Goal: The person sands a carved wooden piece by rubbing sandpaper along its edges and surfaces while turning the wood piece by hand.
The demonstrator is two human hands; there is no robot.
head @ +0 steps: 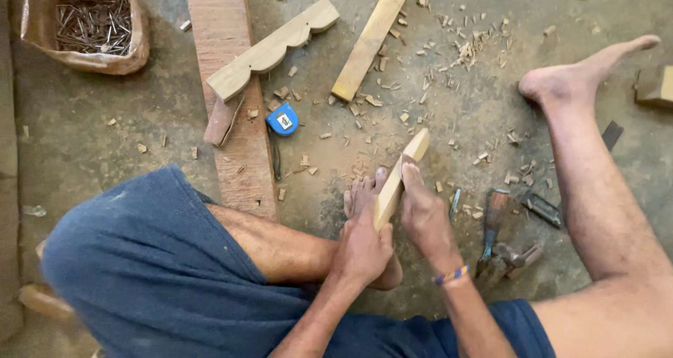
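Small wood strip [399, 179] — pale, flat, narrow, square-cut at the top end, smooth faces. Long axis runs diagonal: lower end down-left between the hands, upper end pointing up-right toward the scattered wood chips [449, 56]. It sits over the concrete floor [105, 140], just in front of the person's left foot [364, 193], which lies right behind it. Left hand [361, 249] is clenched around the strip's lower end, thumb side up. Right hand [424, 214] lies along the strip's right edge, fingers extended and pressed to the wood, fingertips near mid-length — gripping from the side, not a full fist. Near the right hand on the floor: a wooden-handled chisel [493, 218] and a hammer [508, 260]. Further up: a blue tape measure [282, 120], a scalloped wood piece [270, 49] lying across a reddish plank [228, 84], a long pale batten [371, 39], and a bag of nails [87, 21] top-left.
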